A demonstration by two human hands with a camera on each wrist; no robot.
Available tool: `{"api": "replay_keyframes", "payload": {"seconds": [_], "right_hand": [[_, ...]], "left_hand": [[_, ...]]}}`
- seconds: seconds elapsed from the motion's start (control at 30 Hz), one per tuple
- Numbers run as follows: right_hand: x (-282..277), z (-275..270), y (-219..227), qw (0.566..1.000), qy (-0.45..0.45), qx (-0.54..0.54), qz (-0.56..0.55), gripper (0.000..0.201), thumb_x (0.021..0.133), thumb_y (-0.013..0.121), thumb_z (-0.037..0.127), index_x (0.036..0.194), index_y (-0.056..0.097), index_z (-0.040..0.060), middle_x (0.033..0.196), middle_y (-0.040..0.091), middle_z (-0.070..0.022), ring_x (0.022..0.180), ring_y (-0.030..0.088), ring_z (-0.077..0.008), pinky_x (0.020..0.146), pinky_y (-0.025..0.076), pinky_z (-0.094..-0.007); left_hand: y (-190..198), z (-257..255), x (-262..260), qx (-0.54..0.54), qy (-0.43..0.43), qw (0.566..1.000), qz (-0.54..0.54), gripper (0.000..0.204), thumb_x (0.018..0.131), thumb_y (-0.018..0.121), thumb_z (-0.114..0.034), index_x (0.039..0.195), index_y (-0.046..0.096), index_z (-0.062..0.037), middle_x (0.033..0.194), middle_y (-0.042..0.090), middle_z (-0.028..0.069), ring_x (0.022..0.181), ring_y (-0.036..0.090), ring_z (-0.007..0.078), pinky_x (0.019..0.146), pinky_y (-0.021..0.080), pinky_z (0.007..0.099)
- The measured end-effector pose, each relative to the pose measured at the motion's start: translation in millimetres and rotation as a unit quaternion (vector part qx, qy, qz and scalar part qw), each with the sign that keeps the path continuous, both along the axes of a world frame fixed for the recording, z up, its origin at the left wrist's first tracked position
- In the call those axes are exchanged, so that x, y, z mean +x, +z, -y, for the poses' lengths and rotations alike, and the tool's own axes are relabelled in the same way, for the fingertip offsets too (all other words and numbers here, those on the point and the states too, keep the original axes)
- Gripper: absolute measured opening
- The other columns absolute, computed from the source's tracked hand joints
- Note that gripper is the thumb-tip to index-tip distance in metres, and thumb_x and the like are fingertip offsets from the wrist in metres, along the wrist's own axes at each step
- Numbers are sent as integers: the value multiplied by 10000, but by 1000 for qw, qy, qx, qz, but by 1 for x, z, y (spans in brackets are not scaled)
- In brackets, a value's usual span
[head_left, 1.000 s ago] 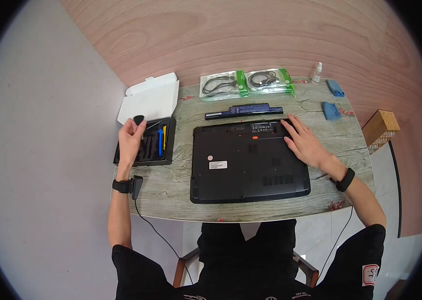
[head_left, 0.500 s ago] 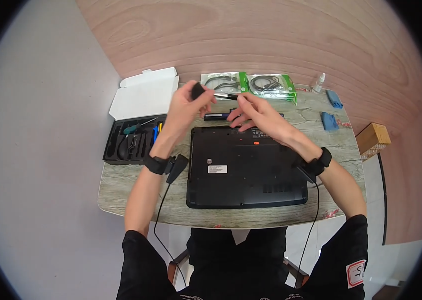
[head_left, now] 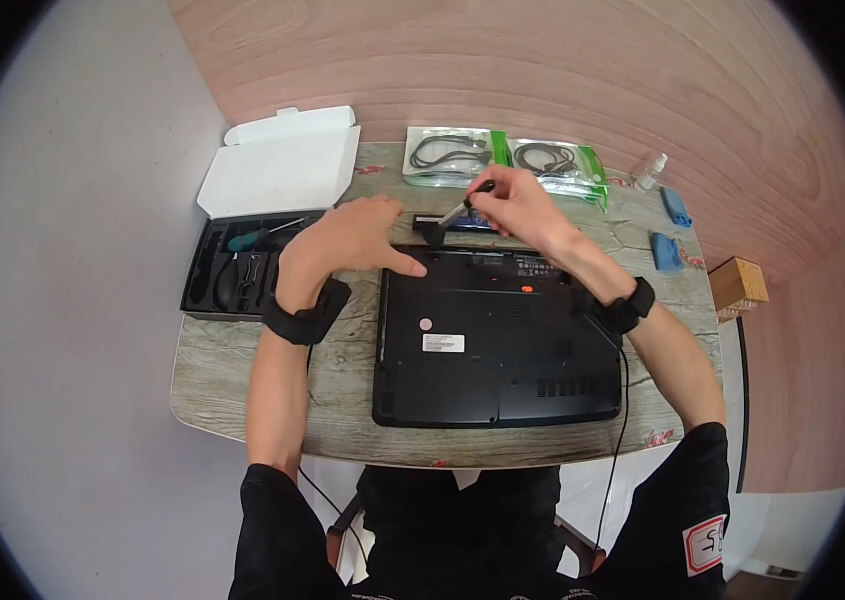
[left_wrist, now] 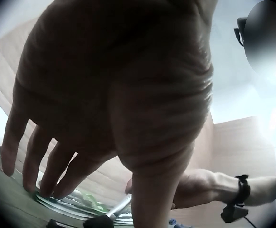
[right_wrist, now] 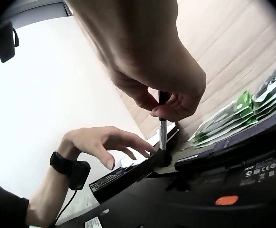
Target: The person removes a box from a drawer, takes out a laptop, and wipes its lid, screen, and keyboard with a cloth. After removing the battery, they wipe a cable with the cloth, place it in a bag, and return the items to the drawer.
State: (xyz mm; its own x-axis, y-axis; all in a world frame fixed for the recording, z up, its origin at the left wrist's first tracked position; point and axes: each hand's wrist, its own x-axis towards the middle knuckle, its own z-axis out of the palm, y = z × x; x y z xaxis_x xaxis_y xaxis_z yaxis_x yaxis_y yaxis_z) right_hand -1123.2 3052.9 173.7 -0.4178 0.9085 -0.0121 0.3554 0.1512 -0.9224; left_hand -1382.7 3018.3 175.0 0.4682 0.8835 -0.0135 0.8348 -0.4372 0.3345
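A black laptop (head_left: 499,350) lies underside up on the table. My right hand (head_left: 523,208) pinches the handle of a brush (head_left: 455,214), its dark bristles pointing down at the laptop's back edge near the left corner. In the right wrist view the brush's silver ferrule (right_wrist: 163,135) shows below the fingers of my right hand (right_wrist: 161,71). My left hand (head_left: 348,240) holds nothing, fingers spread, over the laptop's back left corner; its palm fills much of the left wrist view (left_wrist: 109,85). Behind the laptop lies a battery (head_left: 473,224), partly hidden by my right hand.
An open toolkit (head_left: 243,268) with a white lid (head_left: 283,165) stands at the left. Bagged cables (head_left: 453,155) lie at the back. A spray bottle (head_left: 652,172) and blue cloths (head_left: 667,252) are at the right, with a wooden box (head_left: 740,287) beyond the table edge.
The brush, first in my left hand, then between both hands, is now in my right hand alone, lowered to the laptop's back edge. My left hand has let go and moved left and down.
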Motion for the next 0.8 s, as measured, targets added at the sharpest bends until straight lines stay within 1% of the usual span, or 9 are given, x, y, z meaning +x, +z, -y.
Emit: {"api": "replay_keyframes", "payload": {"seconds": [0.03,0.1,0.2,0.3,0.47,0.5,0.53,0.7,0.8], "right_hand": [[-8,-1,-5,1000,-8,3,-3,187,892,660,134,999,666,-19,730,626,-31,611,568,-90,524,444,-257],[-16,-3,-10,999,21,7,30,145,925,640,111,1019,642,1,738,599,-11,610,522,-63,517,412,-234],[-22,-4,-16,998,34,7,48,129,954,645,118,1021,629,9,743,588,-3,613,504,-49,513,398,-222],[-21,-3,-14,999,31,-17,31,152,974,649,152,1032,645,12,748,597,0,620,524,-51,531,418,-219],[-24,-3,-22,998,51,-47,-8,204,995,646,196,1072,685,11,775,631,0,645,567,-60,571,457,-222],[-20,-3,-24,998,51,-26,-3,231,966,656,187,1005,687,-38,774,669,-48,666,615,-97,598,502,-257],[-15,-3,-24,998,62,-19,6,226,959,659,186,1012,690,-32,777,667,-49,661,608,-94,594,496,-255],[23,-19,-23,991,116,-23,60,227,937,660,200,1050,709,10,781,655,-47,635,563,-85,568,459,-261],[62,-19,1,975,140,-6,173,244,930,656,223,1049,711,16,788,650,-45,663,558,-105,590,455,-288]], "left_hand": [[2,1,1,-36,17,998,-43,867,700,824,-597,1212,612,69,1203,654,250,1151,627,391,951,503,457],[6,-2,4,-106,47,985,-131,959,686,818,-627,1316,581,56,1242,654,240,1184,623,378,989,498,455],[-6,-9,2,-143,44,980,-129,909,666,831,-626,1255,624,36,1179,681,223,1127,650,374,948,515,462],[-1,-7,11,-165,41,975,-142,859,657,846,-609,1207,642,19,1150,687,211,1096,660,364,916,523,456],[-12,-7,13,-116,5,988,-105,812,650,865,-576,1156,647,21,1126,685,203,1070,661,363,883,525,435],[-14,-9,11,-110,1,989,-98,804,652,866,-571,1146,647,24,1119,683,203,1063,661,364,876,524,433],[-17,-10,9,-104,0,990,-97,803,648,869,-569,1138,646,27,1114,681,205,1056,660,364,873,524,432],[-23,-13,7,-100,-6,991,-88,805,652,866,-575,1117,634,40,1093,670,219,1036,654,368,864,522,429],[-26,-15,6,-97,-4,991,-92,809,657,862,-585,1131,633,29,1108,671,209,1051,653,368,872,521,429]]}}
